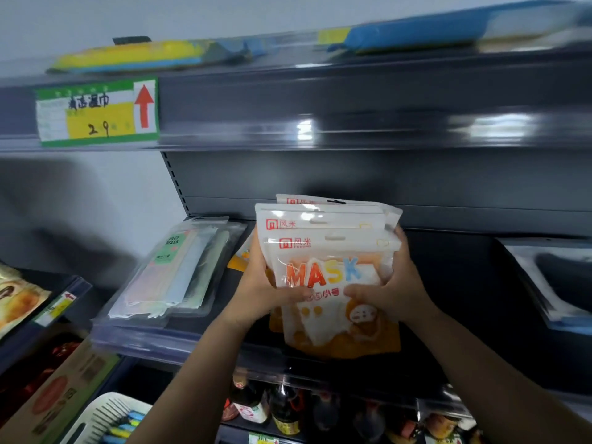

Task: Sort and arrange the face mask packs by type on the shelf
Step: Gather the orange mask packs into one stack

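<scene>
Nearest, two bare forearms reach up to the middle shelf [198, 339]. The left hand [259, 283] and right hand [395, 283] clamp a stack of orange packs [330, 270] from either side, thumbs curled over the front of the printed "MASK" pouch, fingers wrapped behind. The stack stands upright, its lower edge at or just above the shelf's front lip; whether it rests there I cannot tell. At least three pouches show, their white header strips fanned one behind another.

These look like light, glossy plastic pouches, soft-filled and flexible, so they likely slide against each other and splay if gripped loosely. Squeezing both side edges around mid-height, as here, seems the safest hold; lifting by the thin hang-hole headers would probably let the rear ones slip.

Just left, clear packs [169, 270] of pastel masks labelled "FACE MASK" lie tilted on the same shelf. An orange corner [238, 261] peeks out between them and the left hand. Far right lies a blurred dark pack [557, 280].
</scene>
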Available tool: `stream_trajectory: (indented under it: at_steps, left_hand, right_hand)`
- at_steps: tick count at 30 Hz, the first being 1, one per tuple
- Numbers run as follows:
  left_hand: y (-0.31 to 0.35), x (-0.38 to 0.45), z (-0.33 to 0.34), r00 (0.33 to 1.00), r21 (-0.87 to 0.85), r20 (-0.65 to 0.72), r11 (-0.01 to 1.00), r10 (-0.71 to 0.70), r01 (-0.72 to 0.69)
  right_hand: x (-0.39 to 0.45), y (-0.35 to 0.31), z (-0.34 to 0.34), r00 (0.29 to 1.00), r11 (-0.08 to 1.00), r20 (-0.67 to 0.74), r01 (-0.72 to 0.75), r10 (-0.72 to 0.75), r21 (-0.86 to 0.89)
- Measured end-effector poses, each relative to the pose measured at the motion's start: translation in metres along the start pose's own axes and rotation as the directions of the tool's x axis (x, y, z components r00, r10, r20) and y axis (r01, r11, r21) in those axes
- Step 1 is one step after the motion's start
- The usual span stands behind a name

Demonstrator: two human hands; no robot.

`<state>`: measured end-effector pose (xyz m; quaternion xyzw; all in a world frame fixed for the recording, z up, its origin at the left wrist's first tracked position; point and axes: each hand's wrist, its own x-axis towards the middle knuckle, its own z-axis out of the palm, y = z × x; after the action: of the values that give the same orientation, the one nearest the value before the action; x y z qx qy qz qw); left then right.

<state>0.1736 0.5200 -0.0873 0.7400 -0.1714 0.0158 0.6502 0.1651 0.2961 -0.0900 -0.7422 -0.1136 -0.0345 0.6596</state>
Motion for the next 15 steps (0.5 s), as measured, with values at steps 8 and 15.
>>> stream_trajectory:
  at_steps: [8, 15]
  left_hand:
    - [-0.01, 0.001, -0.003, 0.998, 0.104, 0.047, 0.994, -0.029, 0.024]
    - [0.008, 0.014, 0.009, 0.993, 0.087, -0.069, 0.993, 0.092, -0.086]
  right_hand:
    - [-0.002, -0.001, -0.009, 0.983, 0.987, 0.089, -0.158, 0.16, -0.022]
    - [0.013, -0.002, -0.001, 0.99, 1.0, -0.138, 0.019, -0.017, 0.011]
